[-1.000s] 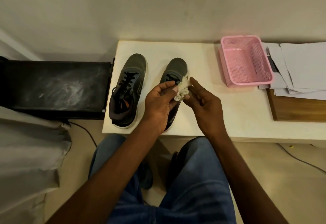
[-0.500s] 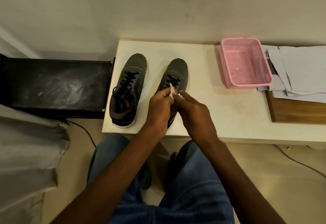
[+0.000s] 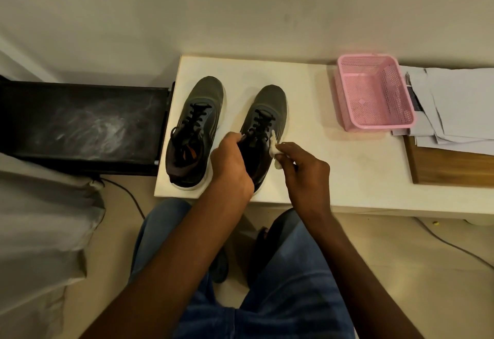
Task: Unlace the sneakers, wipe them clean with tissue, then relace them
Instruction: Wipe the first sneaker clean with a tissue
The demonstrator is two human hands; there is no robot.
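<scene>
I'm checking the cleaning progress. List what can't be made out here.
- Head view: the left hand covers the heel of the right sneaker.
- The tissue is partly hidden in the right hand.
- Dirt on either sneaker: too dim to judge.
- The papers are cut off by the frame edge.

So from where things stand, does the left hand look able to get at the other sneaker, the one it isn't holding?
Probably yes. The left hand grips the right sneaker, and the left sneaker stands right beside it on the table with nothing between; it would have to let go first.
</scene>
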